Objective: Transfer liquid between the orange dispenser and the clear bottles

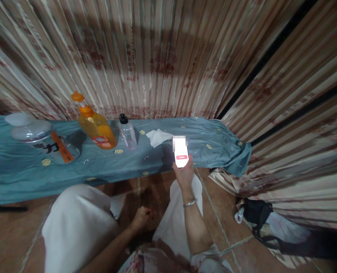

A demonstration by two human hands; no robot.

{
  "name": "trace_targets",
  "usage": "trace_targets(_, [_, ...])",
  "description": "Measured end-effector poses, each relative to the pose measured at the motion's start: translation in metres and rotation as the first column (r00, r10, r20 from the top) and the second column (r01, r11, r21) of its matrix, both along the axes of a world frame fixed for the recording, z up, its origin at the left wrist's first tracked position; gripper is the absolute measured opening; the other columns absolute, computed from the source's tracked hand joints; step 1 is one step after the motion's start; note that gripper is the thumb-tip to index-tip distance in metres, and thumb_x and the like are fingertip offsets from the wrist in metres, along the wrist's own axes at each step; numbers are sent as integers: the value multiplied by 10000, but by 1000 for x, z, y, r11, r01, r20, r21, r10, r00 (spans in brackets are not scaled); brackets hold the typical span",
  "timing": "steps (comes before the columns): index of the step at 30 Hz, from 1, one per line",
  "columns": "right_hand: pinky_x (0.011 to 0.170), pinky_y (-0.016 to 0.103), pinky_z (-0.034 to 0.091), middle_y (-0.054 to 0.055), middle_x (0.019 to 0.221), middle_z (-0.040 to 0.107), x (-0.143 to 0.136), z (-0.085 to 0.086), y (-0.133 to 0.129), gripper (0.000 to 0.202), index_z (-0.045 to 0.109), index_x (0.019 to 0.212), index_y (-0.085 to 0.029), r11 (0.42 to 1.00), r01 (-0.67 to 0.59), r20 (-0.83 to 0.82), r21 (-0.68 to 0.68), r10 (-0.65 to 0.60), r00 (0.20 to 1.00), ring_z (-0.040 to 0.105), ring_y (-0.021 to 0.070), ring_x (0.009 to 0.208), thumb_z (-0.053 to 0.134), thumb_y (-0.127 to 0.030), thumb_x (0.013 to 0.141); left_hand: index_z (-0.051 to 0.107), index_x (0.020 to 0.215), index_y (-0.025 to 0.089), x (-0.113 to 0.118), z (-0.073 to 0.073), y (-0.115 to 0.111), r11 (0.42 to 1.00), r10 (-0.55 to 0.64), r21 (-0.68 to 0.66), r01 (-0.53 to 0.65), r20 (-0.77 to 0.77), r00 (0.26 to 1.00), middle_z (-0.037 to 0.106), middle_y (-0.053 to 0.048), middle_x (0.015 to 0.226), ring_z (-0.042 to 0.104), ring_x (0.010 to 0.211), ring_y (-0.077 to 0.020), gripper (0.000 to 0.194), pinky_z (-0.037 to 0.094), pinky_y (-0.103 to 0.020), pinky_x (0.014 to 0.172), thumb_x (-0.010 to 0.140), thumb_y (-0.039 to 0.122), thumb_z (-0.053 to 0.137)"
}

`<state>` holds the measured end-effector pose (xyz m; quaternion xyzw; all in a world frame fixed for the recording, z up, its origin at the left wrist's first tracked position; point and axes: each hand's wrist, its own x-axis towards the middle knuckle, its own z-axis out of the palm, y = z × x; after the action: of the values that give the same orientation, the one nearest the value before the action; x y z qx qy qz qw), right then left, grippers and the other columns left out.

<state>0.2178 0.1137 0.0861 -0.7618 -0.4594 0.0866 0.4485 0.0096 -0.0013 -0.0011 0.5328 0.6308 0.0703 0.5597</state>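
My right hand [184, 172] is wrapped round a smartphone [181, 148], whose bright screen shows a red button low down. It holds the phone at the front part of the cloth-covered table. A silver bangle [190, 203] circles that wrist. Between my knees, my left hand [141, 218] hangs low with its fingers curled closed; whatever may be in them is hidden. A crumpled white tissue [158, 137] lies just left of the phone. Further left stands a small clear bottle [128, 133] with a black cap.
An orange pump bottle [98, 129] and a large labelled plastic bottle [47, 138] stand on the left of the blue-green tablecloth [123, 168]. Pleated curtains [145, 60] hang behind and to the right. Dark bags and cloth [259, 214] lie on the tiled floor at right.
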Motion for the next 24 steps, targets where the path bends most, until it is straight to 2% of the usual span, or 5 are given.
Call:
trace_targets(5, [1186,553,385,300,1552,487,17,6,3,1008,319,1558,-11,1000,19,10,15,-20,1000,452,395,1451,663,-455,721,538,480,189,0,8,0,1000,-9,17,9,21,1000,437,33,512,456,627,-157,430,338,-306,654,711,521,685])
trace_targets(9, [1150,539,422,297,1532,510,48,9,7,1013,317,1563,-19,998,59,84,-10,-58,995,494,396,1412,659,-474,724,533,471,197,0,11,0,1000,-20,22,20,18,1000,439,25,514,471,643,-170,441,347,-312,654,683,554,682])
trace_targets(13, [1138,515,436,325,1511,524,95,13,17,1048,324,1547,39,991,92,169,-94,-76,983,528,406,1376,669,-488,710,495,471,207,1,10,0,1000,-17,8,17,2,1000,422,27,518,442,634,-163,413,334,-313,642,663,536,654])
trace_targets(20, [1110,484,461,328,1459,579,189,24,54,974,378,1504,6,954,227,210,-197,-185,960,566,388,1348,704,-435,699,439,442,202,2,16,2,999,-32,0,32,-32,999,402,29,514,415,628,-155,399,323,-314,633,643,470,655])
trace_targets(24, [1087,505,473,347,1412,604,229,26,72,948,399,1469,7,924,295,241,-243,-237,941,583,404,1332,731,-471,720,324,423,208,1,20,6,999,-39,14,40,-69,997,310,45,493,388,631,-156,489,337,-314,651,646,451,686])
